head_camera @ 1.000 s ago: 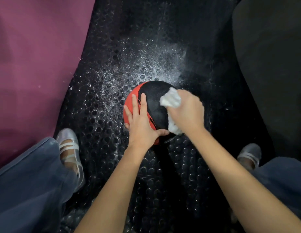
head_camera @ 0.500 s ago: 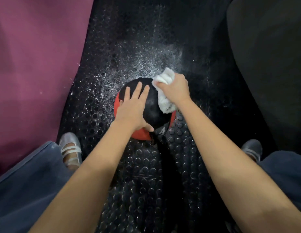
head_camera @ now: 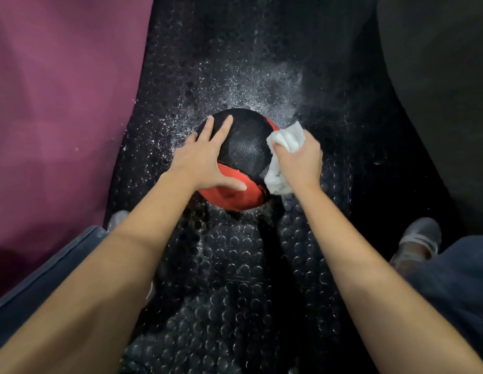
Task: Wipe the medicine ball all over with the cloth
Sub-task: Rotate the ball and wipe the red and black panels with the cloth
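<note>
Resting on the black studded rubber floor mat [head_camera: 235, 279], about midway between its left and right edges, the round black-and-red textured medicine ball [head_camera: 244, 147] shows a black panel on top and a red panel on the near side, with a sliver of red at the far right. Left hand [head_camera: 201, 160] lies flat on the ball's left shoulder, fingers straight and spread, thumb stretched across the red panel; it grasps nothing, only presses. Right hand [head_camera: 299, 163] is clenched round the crumpled white cloth [head_camera: 284, 139], bunched against the ball's right side; one fold pokes up above the knuckles and a ragged end hangs below the heel of the hand, touching the ball near the seam. White specks and a pale spray patch [head_camera: 256, 87] dust the mat beyond and to the left of the ball. A maroon mat [head_camera: 59, 103] borders the studded mat's left edge; a darker smooth surface [head_camera: 437, 90] borders its right. Two grey strapped shoes flank the near end: left shoe [head_camera: 117, 220] mostly hidden by the forearm, right shoe [head_camera: 418, 238] visible beside dark blue trouser legs [head_camera: 450, 279].
</note>
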{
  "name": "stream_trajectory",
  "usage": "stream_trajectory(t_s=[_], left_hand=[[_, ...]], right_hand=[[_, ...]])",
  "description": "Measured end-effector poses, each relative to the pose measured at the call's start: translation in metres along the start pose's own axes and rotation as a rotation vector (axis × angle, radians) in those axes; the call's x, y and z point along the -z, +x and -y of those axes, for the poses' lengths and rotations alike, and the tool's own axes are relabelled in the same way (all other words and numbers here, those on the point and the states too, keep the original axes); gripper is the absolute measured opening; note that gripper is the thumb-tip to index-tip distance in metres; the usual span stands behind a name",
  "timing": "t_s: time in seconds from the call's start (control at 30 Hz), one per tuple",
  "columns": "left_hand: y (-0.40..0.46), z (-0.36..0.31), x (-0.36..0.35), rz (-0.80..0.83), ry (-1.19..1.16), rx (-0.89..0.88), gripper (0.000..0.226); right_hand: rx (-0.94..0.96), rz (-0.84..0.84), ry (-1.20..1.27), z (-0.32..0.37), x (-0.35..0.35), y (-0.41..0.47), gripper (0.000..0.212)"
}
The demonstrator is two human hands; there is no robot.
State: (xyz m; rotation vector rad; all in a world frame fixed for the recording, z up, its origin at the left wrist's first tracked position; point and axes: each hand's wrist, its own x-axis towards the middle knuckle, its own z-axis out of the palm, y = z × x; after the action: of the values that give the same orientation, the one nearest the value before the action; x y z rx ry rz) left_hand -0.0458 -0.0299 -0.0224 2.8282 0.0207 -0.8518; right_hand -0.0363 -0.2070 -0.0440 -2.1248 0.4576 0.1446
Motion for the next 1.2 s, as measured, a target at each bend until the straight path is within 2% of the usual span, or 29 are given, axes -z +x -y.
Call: stream_trajectory(t_s=[0.1,0.23,0.27,0.4,0.43,0.57,0.6,0.7,0.83,0.87,0.93,0.97,1.03,1.1,1.2], left_hand=[[-0.005,0.0,-0.008,-0.027,-0.044,0.049,0.135],[-0.004,-0.002,-0.014,-0.07,-0.163,0.124,0.129],[-0.004,-0.002,-0.016,-0.074,-0.188,0.132,0.13],[-0.011,-0.003,-0.022,-0.091,-0.213,0.157,0.136],[-0.011,-0.002,-0.023,-0.097,-0.221,0.16,0.136],[-0.01,0.004,-0.021,-0.116,-0.231,0.151,0.13],[-0.011,0.004,-0.022,-0.113,-0.234,0.148,0.132],[-0.013,-0.001,-0.026,-0.119,-0.224,0.154,0.135],[-0.012,-0.002,-0.024,-0.14,-0.232,0.151,0.123],[-0.013,-0.002,-0.025,-0.136,-0.235,0.151,0.126],[-0.016,-0.002,-0.025,-0.113,-0.257,0.16,0.133],[-0.017,-0.002,-0.026,-0.105,-0.262,0.163,0.135],[-0.017,-0.002,-0.023,-0.085,-0.262,0.173,0.137],[-0.015,-0.003,-0.016,-0.076,-0.201,0.172,0.137],[-0.013,-0.009,-0.009,-0.104,-0.017,0.046,0.136]], right_hand=[[0.086,0.023,-0.135,0.014,-0.003,0.007,0.013],[0.458,0.121,-0.381,0.023,-0.018,-0.022,0.01],[0.497,0.126,-0.428,0.024,-0.019,-0.021,0.009],[0.346,0.009,-0.448,0.033,-0.015,0.009,0.008],[0.382,0.016,-0.455,0.033,-0.016,0.003,0.009],[0.725,0.201,-0.546,0.025,-0.018,-0.033,0.016],[0.741,0.17,-0.557,0.025,-0.017,-0.027,0.015],[0.613,0.025,-0.48,0.026,-0.018,-0.009,0.011],[0.792,0.127,-0.535,0.015,-0.025,-0.034,0.016],[0.79,0.123,-0.523,0.015,-0.021,-0.031,0.015],[0.613,0.064,-0.436,0.014,-0.014,-0.017,0.006],[0.472,0.049,-0.358,0.013,-0.012,-0.008,0.008],[0.31,0.031,-0.259,0.01,-0.013,0.002,0.028],[0.259,0.063,-0.185,0.014,-0.017,0.002,0.025],[0.243,0.152,-0.128,0.022,-0.02,0.004,0.019]])
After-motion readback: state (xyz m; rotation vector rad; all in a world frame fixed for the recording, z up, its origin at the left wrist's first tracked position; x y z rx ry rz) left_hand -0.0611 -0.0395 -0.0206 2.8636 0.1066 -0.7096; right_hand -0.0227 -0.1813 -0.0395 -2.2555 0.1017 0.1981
